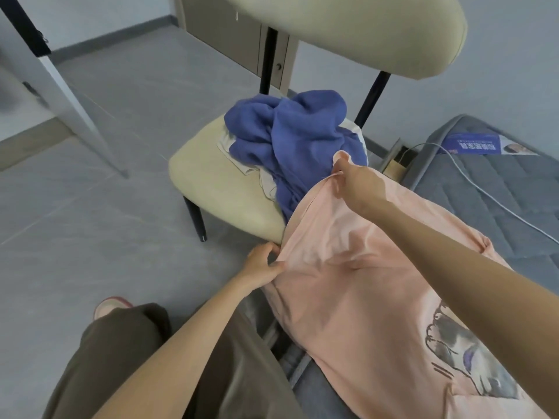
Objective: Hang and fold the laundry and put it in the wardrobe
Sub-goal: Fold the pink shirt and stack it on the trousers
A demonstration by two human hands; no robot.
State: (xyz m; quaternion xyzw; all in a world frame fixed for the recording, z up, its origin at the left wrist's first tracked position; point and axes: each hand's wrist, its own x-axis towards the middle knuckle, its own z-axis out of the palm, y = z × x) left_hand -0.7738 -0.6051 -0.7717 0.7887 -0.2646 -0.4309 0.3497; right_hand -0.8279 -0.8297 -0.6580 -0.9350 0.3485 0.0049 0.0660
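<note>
1. A blue garment (290, 131) is lying crumpled on the cream chair (211, 179), beside a grey mattress (502, 213).
2. The pink shirt (363, 282) is spreading from the mattress side to the chair seat.
3. The left hand (263, 264) is pinching its near edge; the right hand (360, 182) is gripping its far edge.

My left hand (263, 264) has its fingertips buried in a fold of the pink shirt (363, 297), and the fingers of my right hand (360, 182) disappear behind the shirt's far edge. The shirt runs off the bottom and right edges, and its print (472, 358) is cut off with it. The blue garment (296, 131) covers most of a pale cloth (242, 164) on the chair (217, 189), whose backrest is cropped at the top. The mattress label (478, 145) is too small to read. My trouser leg (121, 358) hides most of my shoe (110, 303).
</note>
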